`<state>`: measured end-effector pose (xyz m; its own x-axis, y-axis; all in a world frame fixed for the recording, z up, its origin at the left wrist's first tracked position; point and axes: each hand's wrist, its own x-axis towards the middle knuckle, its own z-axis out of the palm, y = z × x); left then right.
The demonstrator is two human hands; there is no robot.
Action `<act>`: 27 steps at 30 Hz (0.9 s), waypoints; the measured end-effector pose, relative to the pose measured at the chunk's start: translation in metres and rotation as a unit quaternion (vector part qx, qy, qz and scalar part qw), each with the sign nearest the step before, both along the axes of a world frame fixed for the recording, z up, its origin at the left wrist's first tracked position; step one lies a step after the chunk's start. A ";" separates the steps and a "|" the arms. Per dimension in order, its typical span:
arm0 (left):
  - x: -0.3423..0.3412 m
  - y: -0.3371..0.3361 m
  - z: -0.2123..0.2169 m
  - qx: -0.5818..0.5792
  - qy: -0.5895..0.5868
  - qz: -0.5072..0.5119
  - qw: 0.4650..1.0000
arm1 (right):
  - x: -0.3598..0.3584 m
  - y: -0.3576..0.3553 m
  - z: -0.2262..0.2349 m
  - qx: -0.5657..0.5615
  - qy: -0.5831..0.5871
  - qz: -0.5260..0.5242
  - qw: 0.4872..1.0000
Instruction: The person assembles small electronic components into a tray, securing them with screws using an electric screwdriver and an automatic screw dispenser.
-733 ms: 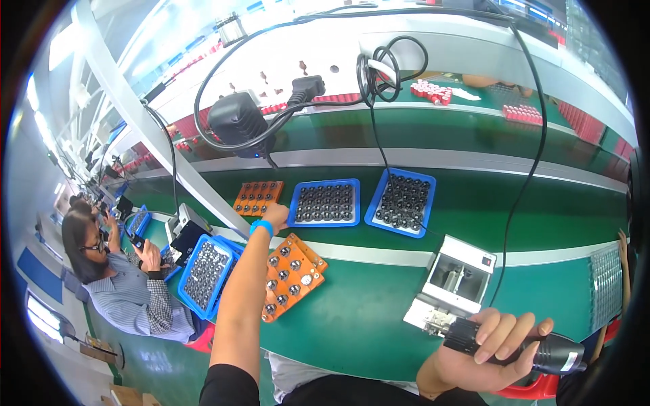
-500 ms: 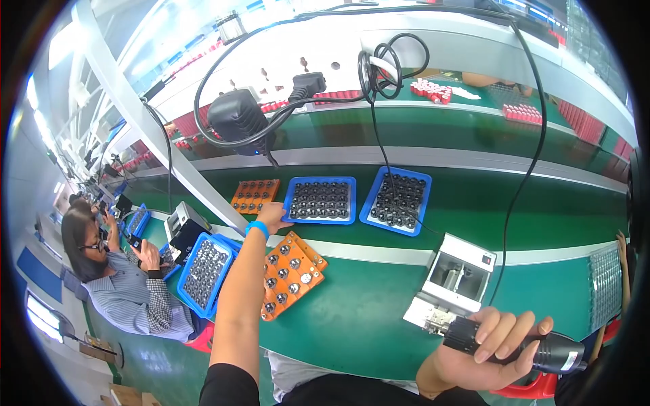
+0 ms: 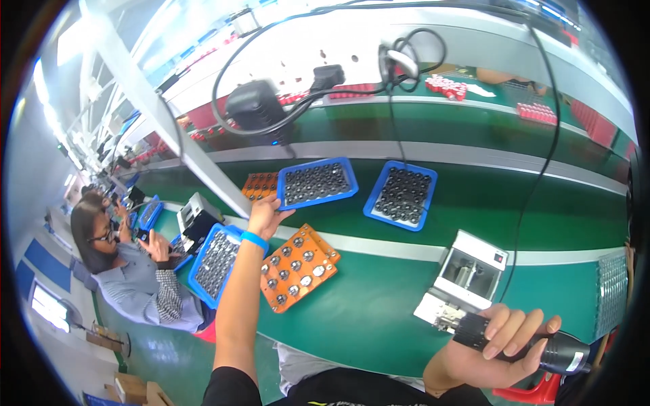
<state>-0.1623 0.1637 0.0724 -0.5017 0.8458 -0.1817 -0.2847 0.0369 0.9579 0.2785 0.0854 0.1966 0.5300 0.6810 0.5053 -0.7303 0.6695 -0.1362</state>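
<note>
My left hand point(image 3: 267, 218) grips the near-left corner of a blue tray point(image 3: 318, 200) with rows of small dark round parts. That tray sits tilted, its left side nearer me. My right hand point(image 3: 497, 348) is wrapped round a black electric screwdriver point(image 3: 567, 353). The tool's front end meets the metal outlet of a white screw feeder point(image 3: 467, 274) with a clear window. Below my left hand lies an orange fixture block point(image 3: 302, 271) with metal round parts in its holes, stacked on another orange piece.
A second blue tray point(image 3: 425, 220) of dark parts stands right of the gripped one. Behind my left hand is another orange block point(image 3: 252, 189). More blue trays point(image 3: 205, 292) stand left of my forearm, beside a co-worker point(image 3: 139, 281). Black cables point(image 3: 556, 135) hang overhead.
The tray in my left hand has shifted and turned from lying straight to tilted. My view has moved slightly left. My right hand stays on the screwdriver at the feeder.
</note>
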 end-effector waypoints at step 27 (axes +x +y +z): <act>0.213 -0.322 -0.079 -0.046 -0.085 -0.008 0.995 | 0.021 -0.032 -0.016 0.092 -0.071 0.031 0.993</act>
